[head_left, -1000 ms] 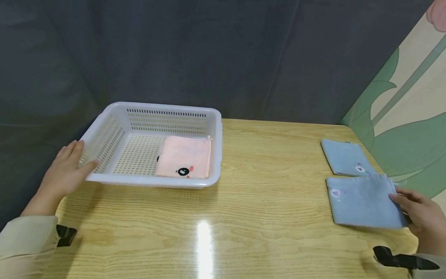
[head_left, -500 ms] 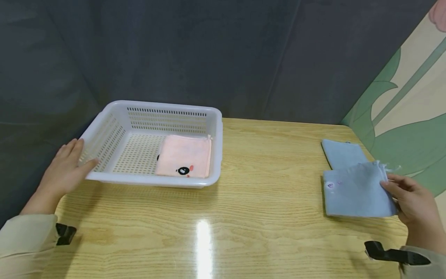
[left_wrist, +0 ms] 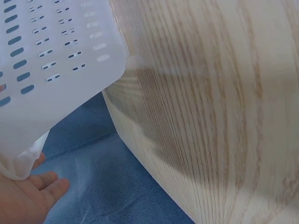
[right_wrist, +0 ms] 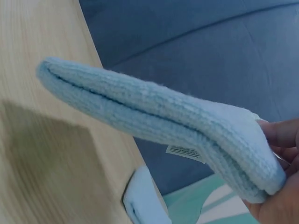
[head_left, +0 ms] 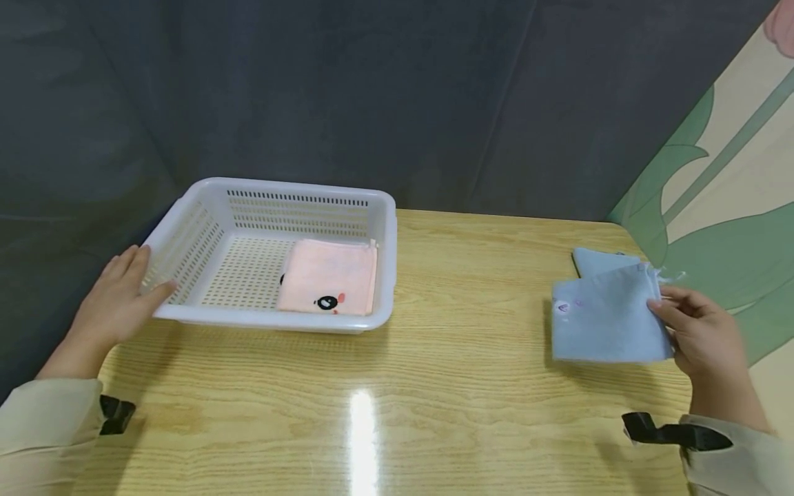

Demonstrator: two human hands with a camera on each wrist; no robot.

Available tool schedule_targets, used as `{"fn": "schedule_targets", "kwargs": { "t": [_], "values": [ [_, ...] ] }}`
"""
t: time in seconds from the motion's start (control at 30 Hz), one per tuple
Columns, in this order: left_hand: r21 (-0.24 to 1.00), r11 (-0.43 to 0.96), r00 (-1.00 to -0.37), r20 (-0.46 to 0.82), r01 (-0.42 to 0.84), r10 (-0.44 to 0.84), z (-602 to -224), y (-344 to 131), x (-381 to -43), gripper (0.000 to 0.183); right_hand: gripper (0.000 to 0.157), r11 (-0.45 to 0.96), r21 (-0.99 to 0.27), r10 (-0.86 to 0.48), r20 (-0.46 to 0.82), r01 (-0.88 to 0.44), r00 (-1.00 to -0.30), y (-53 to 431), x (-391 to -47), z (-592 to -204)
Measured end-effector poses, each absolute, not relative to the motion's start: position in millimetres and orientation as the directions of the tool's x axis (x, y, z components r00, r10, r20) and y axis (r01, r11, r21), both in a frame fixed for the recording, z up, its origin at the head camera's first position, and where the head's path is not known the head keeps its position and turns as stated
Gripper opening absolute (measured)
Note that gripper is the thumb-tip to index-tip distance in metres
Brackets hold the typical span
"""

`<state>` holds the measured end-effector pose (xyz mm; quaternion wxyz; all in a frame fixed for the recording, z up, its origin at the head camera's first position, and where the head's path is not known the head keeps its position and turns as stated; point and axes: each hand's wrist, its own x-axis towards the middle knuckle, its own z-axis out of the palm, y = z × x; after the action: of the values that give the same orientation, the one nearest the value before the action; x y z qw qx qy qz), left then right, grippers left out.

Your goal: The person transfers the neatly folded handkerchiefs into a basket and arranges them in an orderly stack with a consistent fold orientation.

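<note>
My right hand (head_left: 704, 334) pinches a folded light-blue towel (head_left: 611, 320) by its right edge, thumb on top. In the right wrist view this towel (right_wrist: 154, 112) hangs above the table, its thick folded layers facing the camera and a white label (right_wrist: 186, 153) showing below it. A second folded blue towel (head_left: 595, 260) lies behind, partly covered by the held one. At the far left my left hand (head_left: 118, 303) rests with extended fingers against the corner of a white plastic basket (head_left: 273, 319). Inside the basket's right half lies a folded pink towel (head_left: 325, 275) with an embroidered face.
The wooden table (head_left: 471, 386) spreads between basket and blue towels. A dark curtain (head_left: 434, 103) hangs behind its back edge. On the right stands a wall (head_left: 732, 227) with a leaf pattern.
The right hand has carried the blue towel leftward and slightly back, up off the table and over more of the second blue towel. The left hand and basket stay in place.
</note>
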<state>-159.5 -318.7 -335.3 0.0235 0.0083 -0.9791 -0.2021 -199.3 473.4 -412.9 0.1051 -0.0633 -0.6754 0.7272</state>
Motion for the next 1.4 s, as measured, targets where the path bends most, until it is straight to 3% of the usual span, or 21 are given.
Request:
{"fn": "schedule_targets", "kwargs": {
  "t": [0.37,0.57,0.73,1.0,1.4],
  "values": [
    [0.395,0.919,-0.999,0.034,-0.006,-0.021,-334.7,-319.3,-159.2,0.074,0.045,-0.133,-0.988,0.201,0.049,-0.077,-0.978,438.9,-209.8,-407.6],
    [0.398,0.917,-0.999,0.039,0.006,-0.011,-335.4,-318.8,-158.2,0.074,0.023,-0.216,-0.976,0.124,0.015,-0.042,-0.992,358.4,-177.1,-345.1],
    [0.396,0.918,-0.999,0.052,0.008,-0.013,-335.0,-318.6,-158.0,0.074,0.021,-0.334,-0.941,0.034,0.052,-0.060,-0.998,313.7,-161.6,-311.5],
    [0.396,0.918,-0.999,0.045,-0.003,-0.022,-334.2,-318.4,-158.3,0.074,0.021,-0.441,-0.897,-0.045,0.068,-0.041,-0.997,300.2,-166.2,-307.3],
    [0.398,0.917,-0.999,0.042,-0.005,-0.023,-333.5,-318.6,-159.9,0.074,0.022,-0.467,-0.884,-0.156,0.123,-0.037,-0.980,274.8,-173.6,-305.8]
  ]
}}
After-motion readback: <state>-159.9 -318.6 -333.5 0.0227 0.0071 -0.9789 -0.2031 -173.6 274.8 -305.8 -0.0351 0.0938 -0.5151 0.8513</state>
